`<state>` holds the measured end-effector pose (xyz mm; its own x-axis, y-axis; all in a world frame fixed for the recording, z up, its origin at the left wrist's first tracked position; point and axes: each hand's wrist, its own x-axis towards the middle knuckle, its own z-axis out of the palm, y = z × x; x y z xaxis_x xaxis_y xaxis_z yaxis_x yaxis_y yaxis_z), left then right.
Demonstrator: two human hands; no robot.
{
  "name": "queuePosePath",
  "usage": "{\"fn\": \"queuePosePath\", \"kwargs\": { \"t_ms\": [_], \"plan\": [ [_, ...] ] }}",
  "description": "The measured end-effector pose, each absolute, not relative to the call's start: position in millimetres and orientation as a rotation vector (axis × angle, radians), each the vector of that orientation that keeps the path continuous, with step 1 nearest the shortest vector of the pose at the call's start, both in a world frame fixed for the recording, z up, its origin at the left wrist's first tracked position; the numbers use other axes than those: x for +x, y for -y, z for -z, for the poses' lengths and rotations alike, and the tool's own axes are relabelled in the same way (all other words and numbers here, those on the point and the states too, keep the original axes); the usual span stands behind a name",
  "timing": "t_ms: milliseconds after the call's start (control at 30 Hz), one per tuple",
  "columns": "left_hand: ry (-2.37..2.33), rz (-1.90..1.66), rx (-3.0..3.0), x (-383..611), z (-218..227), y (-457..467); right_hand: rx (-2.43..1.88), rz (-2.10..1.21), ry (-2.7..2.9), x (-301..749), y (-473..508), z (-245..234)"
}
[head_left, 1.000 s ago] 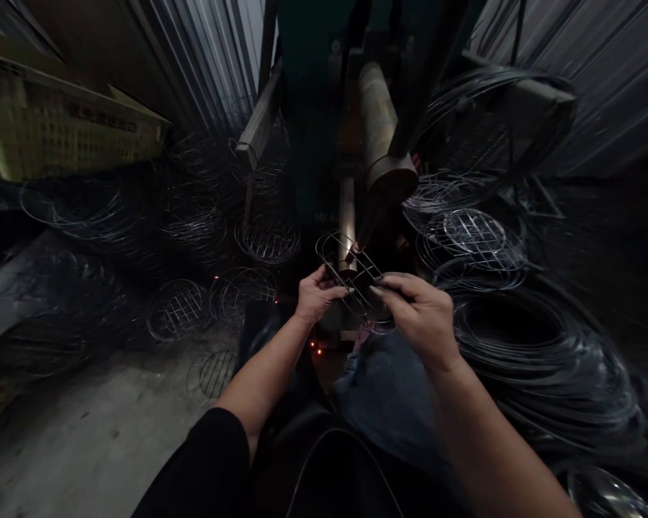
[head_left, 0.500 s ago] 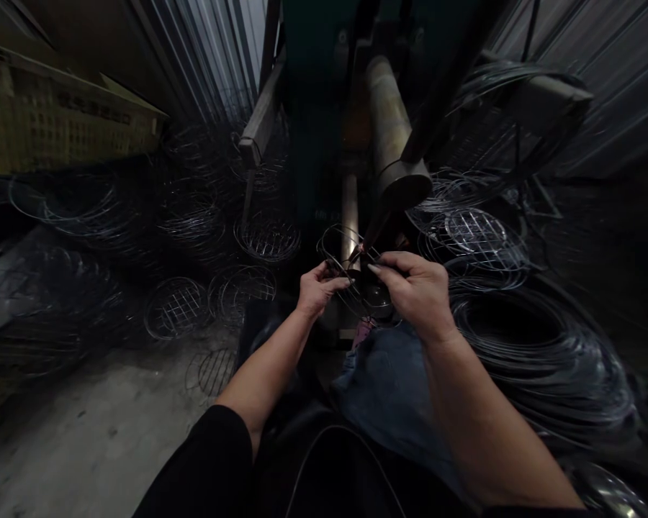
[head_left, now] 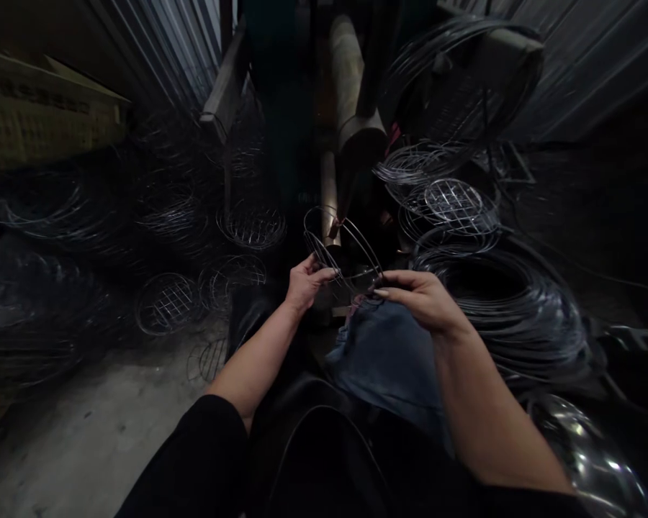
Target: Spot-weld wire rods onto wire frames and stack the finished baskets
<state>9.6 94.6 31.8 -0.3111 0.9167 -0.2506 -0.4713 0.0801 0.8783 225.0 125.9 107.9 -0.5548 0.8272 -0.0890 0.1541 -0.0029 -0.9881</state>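
Between my hands is a round wire frame [head_left: 363, 241] made of thin metal rings, tilted below the machine's heavy cylinder [head_left: 348, 72]. My left hand [head_left: 305, 283] pinches its left side between thumb and fingers. On its right side, my right hand [head_left: 418, 293] is closed on the wire with thumb and fingertips. A slimmer metal rod [head_left: 329, 191] of the machine stands right behind the frame, and its tip overlaps the rings in view. Whether the rod touches the wire I cannot tell.
Round wire grids [head_left: 173, 302] lie in stacks on the left. At right are a large wire coil [head_left: 534, 324], another grid [head_left: 453, 201] and a shiny metal bowl [head_left: 588, 453]. A yellow crate [head_left: 48, 115] stands at upper left. Blue cloth [head_left: 389, 352] lies below my hands.
The view has shifted, so the machine sits further left. My right hand has moved lower and away from the rod tip, and the wire frame now shows more openly between my hands.
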Motion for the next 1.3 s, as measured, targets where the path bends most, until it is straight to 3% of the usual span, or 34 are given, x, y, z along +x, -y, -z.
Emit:
{"fn": "queuePosePath", "kwargs": {
  "t_ms": [267,1067,1300],
  "plan": [
    [-1.199,-1.431,0.408,-0.9,-35.4,-90.2,-0.996,-2.071,1.348,193.6,-129.3,-127.8],
    [-1.211,-1.355,0.346,0.5,-38.4,-96.7,-1.035,-2.232,1.305,166.2,-139.0,-137.0],
    [-1.221,-1.321,0.324,-0.7,-38.1,-97.7,-1.068,-2.087,1.214,173.3,-137.9,-140.6]
  ]
}}
